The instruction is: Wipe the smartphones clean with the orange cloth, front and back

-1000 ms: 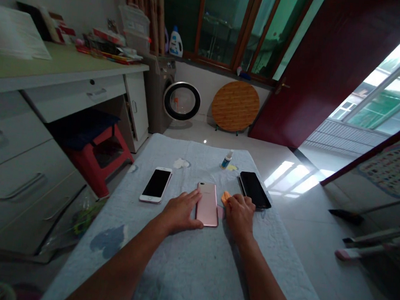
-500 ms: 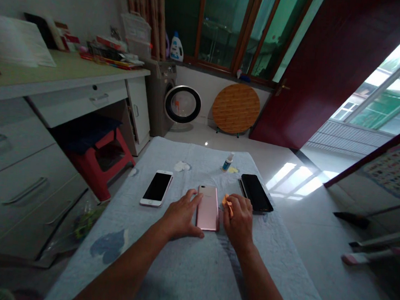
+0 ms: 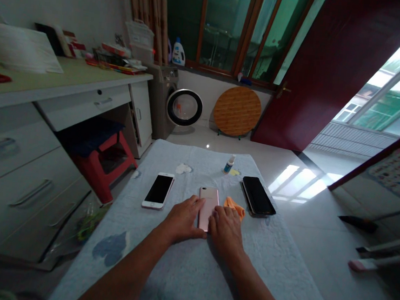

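Cloth-covered worktop [image 3: 202,162], dim room. Pink phone [image 3: 209,198] lies back-up on it. Left hand [image 3: 182,219]: thumb and fingers apart, touching phone's left side. Right hand [image 3: 226,229]: fingers at right side, grip unclear. Uneven push could skid phone toward orange rag [image 3: 237,208] just beside.

Head-worn view, facing forward and down, above blue cloth [image 3: 181,279]
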Tool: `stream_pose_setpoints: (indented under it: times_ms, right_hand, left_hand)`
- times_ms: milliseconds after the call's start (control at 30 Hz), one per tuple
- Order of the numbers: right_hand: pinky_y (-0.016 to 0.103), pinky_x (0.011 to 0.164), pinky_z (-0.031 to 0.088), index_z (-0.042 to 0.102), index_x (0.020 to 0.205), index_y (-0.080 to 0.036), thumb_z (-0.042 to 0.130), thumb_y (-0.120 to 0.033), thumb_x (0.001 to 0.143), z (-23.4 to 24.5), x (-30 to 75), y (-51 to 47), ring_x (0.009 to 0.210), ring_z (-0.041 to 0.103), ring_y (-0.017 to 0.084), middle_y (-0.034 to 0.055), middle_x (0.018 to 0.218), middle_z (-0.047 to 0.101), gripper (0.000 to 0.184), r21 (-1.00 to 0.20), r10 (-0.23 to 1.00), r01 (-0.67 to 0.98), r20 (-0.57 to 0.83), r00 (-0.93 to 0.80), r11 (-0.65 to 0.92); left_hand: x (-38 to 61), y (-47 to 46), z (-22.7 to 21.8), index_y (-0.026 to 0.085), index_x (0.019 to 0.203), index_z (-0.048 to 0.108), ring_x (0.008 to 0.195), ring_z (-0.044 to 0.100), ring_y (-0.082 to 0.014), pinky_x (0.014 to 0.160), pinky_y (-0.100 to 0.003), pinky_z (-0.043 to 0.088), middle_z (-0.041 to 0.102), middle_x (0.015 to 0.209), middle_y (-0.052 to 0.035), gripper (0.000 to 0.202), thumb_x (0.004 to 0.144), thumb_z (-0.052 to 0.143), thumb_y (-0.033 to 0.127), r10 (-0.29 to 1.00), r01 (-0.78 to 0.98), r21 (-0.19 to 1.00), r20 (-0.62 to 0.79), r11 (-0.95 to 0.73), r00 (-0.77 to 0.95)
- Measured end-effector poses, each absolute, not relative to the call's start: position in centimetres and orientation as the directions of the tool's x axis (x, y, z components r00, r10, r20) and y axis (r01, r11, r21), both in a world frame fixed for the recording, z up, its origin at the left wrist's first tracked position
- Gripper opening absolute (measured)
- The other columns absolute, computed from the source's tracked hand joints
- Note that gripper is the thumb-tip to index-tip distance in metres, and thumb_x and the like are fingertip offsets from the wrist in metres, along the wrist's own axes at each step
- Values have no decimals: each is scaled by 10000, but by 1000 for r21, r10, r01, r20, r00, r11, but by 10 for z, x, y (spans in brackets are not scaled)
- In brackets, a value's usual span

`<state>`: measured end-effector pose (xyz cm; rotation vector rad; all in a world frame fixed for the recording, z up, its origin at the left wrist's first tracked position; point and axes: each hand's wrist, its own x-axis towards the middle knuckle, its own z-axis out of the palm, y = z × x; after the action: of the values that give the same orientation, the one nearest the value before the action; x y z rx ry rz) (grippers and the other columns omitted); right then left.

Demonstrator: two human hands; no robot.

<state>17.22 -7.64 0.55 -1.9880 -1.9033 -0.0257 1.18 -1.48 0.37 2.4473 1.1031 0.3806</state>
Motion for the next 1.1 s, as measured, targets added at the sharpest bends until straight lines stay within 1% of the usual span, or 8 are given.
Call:
stream_pose_setpoints:
  times_ms: [133,400,500,567,700,800,933,1100]
  right_hand:
    - [403,869,403,594,1059,-145,499,-204,853,-1,175,-75,937,511,250,112,965,578,234,-374,942,927,307,135,-11]
    - [423,945,449,480,1224,-201,474,-135,811,-6,169,-71,1114,476,238,112,1201,462,419,-539,849,808,519,98,236]
    - [424,939,460,478,1227,-206,446,-101,819,-3,168,-70,1091,498,231,105,1162,488,422,-535,815,789,574,76,303]
    - [434,947,456,466,1251,-209,431,-84,828,-2,169,-70,1099,501,232,104,1160,498,443,-511,792,788,609,50,343]
    - [435,966,445,428,1308,-207,436,-66,830,-3,171,-72,1148,479,240,115,1201,492,498,-452,769,801,639,-17,393]
    - [424,947,452,443,1284,-198,446,-85,847,-4,171,-73,1113,493,239,115,1168,513,452,-437,777,812,629,-32,387]
    - [385,915,455,503,1192,-190,437,-105,868,2,169,-76,1030,524,220,102,1089,560,341,-453,828,810,556,-70,372]
    - [362,854,448,561,1126,-189,486,-139,851,9,165,-79,968,522,218,95,1049,574,289,-416,862,827,484,-150,378]
  left_hand:
    - [15,-15,1,197,1334,436,1137,557,-286,957,-380,453,544,1287,-112,806,632,737,455,747,613,495,123,-616,653]
    - [19,-17,-1,225,1294,482,1095,590,-257,939,-361,458,604,1238,-82,634,705,697,324,744,543,572,193,-615,639]
    - [20,-19,2,249,1325,459,1089,584,-245,926,-352,456,589,1266,-71,635,734,678,323,734,490,626,204,-607,648]
    - [20,-19,5,265,1367,414,960,620,-209,864,-330,475,588,1269,-61,653,760,648,317,739,463,672,190,-578,646]
    - [21,-19,8,216,1427,330,748,622,-161,758,-290,476,677,1054,-46,652,818,561,261,774,413,780,139,-470,618]
    - [21,-16,8,193,1427,339,810,637,-181,783,-294,475,691,964,-45,589,860,491,235,791,353,846,124,-399,599]
    - [22,-13,7,221,1398,392,960,628,-192,854,-315,485,660,1118,-61,508,894,442,268,836,256,917,128,-305,534]
    - [22,-6,-1,161,1320,475,710,622,-147,611,-259,515,668,984,-69,470,909,415,380,912,181,980,3,-84,409]
